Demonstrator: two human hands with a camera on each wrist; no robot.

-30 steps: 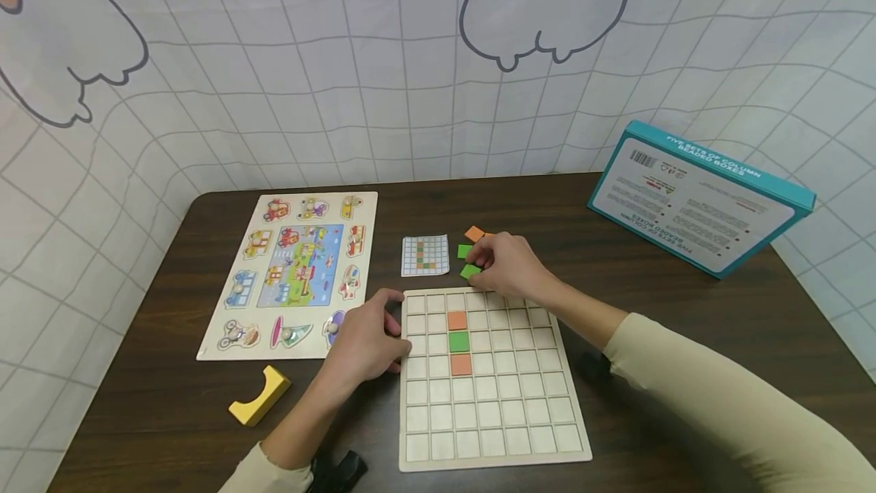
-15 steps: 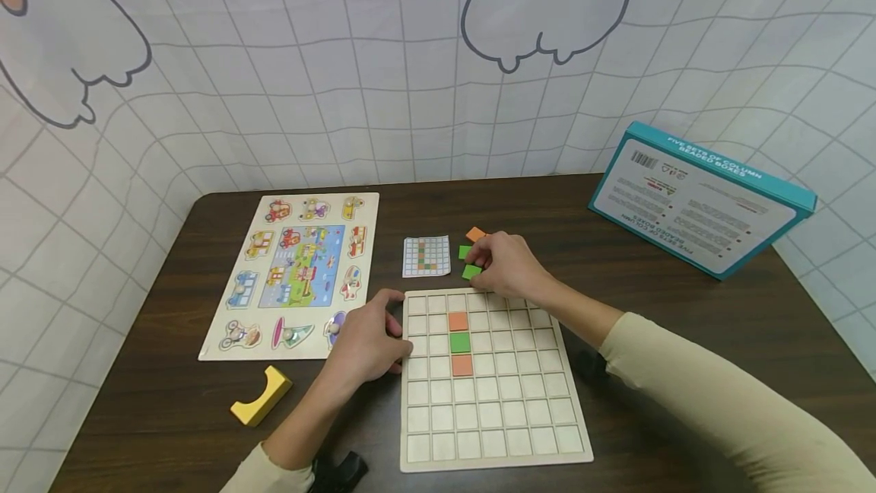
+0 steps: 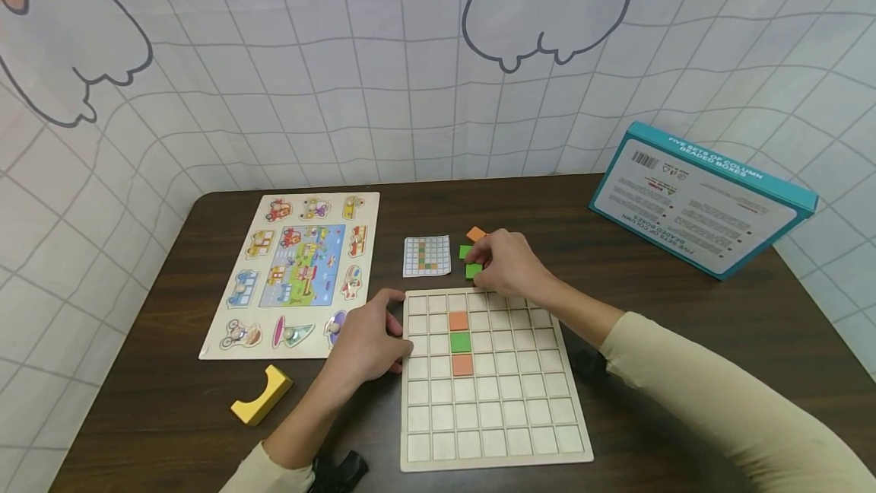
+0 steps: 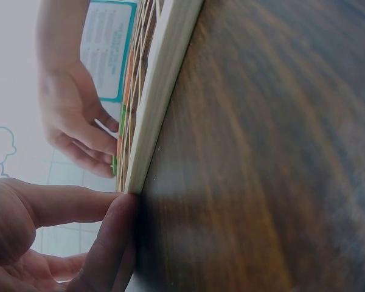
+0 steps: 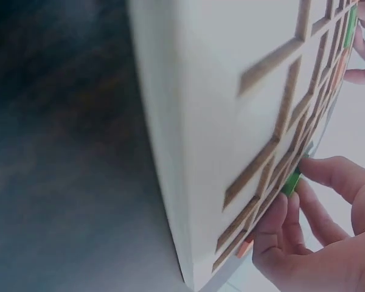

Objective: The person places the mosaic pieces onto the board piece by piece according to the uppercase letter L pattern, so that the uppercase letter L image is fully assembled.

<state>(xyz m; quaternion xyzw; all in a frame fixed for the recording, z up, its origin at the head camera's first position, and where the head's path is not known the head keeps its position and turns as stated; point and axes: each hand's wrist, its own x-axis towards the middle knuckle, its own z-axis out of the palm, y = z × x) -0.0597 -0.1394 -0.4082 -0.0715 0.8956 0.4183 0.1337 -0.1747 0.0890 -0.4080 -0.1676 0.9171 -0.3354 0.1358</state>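
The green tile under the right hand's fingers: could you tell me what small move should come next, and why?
Probably lift the green tile and carry it toward the grid board: the right hand pinches it just beyond the board's far edge, while the left hand steadies the board.

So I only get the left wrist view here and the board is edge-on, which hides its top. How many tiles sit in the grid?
Observer: Three in the grid board, one column: orange, green tile, orange.
Operator: What is the right hand on?
Observer: The right hand pinches a loose green tile just beyond the board's far edge.
Operator: Anything left of the board?
Observer: A yellow arch block and a picture puzzle.
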